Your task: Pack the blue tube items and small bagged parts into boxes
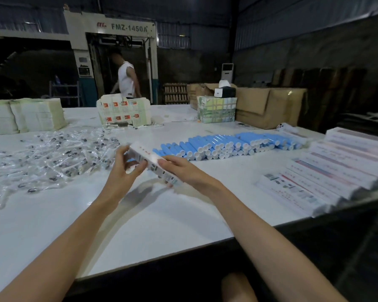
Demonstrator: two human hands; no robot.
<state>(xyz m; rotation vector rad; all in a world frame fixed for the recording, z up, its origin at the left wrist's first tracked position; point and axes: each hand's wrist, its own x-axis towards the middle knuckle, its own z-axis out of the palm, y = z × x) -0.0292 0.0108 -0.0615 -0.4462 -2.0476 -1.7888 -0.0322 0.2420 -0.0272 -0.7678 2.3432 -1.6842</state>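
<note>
Blue tubes [227, 144] lie stacked right, clear bagged parts [52, 153] scattered left, white box [152, 160] tilted between.

"FMZ-1450A" on grey machine [111, 27]

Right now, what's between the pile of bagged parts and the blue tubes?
The head view shows a white box there, held by the left hand and the right hand above the bare table.

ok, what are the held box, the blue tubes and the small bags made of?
Box: thin printed cardboard, seemingly glossy; it glares under the light.
Blue tubes: probably smooth plastic, white round ends; not certain.
Small bags: clear plastic film, crinkled, glinting, dark parts visible inside.
</note>
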